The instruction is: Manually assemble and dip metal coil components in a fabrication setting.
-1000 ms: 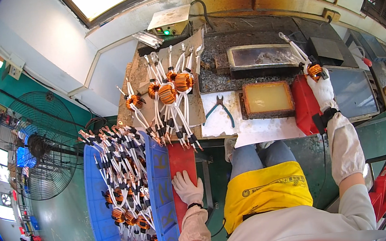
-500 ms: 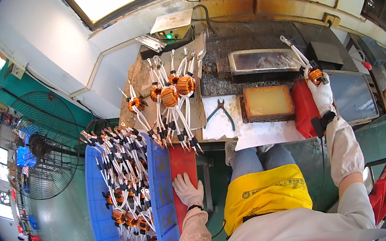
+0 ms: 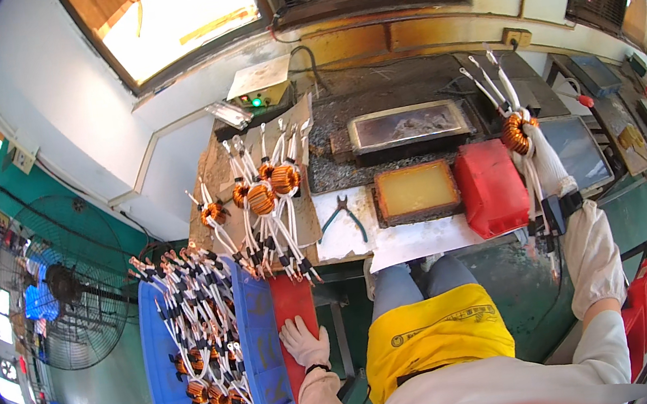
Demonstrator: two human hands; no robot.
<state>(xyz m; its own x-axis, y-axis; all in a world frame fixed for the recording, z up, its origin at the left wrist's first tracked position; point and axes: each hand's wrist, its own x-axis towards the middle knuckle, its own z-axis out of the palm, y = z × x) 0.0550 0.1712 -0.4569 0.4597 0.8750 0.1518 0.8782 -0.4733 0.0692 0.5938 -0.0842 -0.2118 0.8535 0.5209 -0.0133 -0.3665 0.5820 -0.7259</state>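
My right hand (image 3: pixel 547 160), in a white glove, grips a copper-wound toroidal coil (image 3: pixel 516 134) beside the red bin (image 3: pixel 492 188). White leads with metal lugs stick up from the coil, and more leads hang below it along my wrist. Fingers stretched out, my gloved left hand (image 3: pixel 305 343) lies on a red board (image 3: pixel 291 298) beside the blue crate (image 3: pixel 265 348). Inside the crate, many similar coils (image 3: pixel 217 396) lie with their white leads pointing up. Several more coils (image 3: pixel 262 199) rest on cardboard at the bench's left end.
Pliers (image 3: pixel 346 217) lie on white paper left of a tray of yellowish material (image 3: pixel 417 188). Behind it sits a metal-rimmed pot (image 3: pixel 409 125). A box with a green light (image 3: pixel 259 88) stands at the back left. A large fan (image 3: pixel 64 281) stands left of the crate.
My right hand has raised the coil from behind the red bin, and its leads now hang over the bin's right side. The view has shifted slightly right; my left hand stays on the red board.
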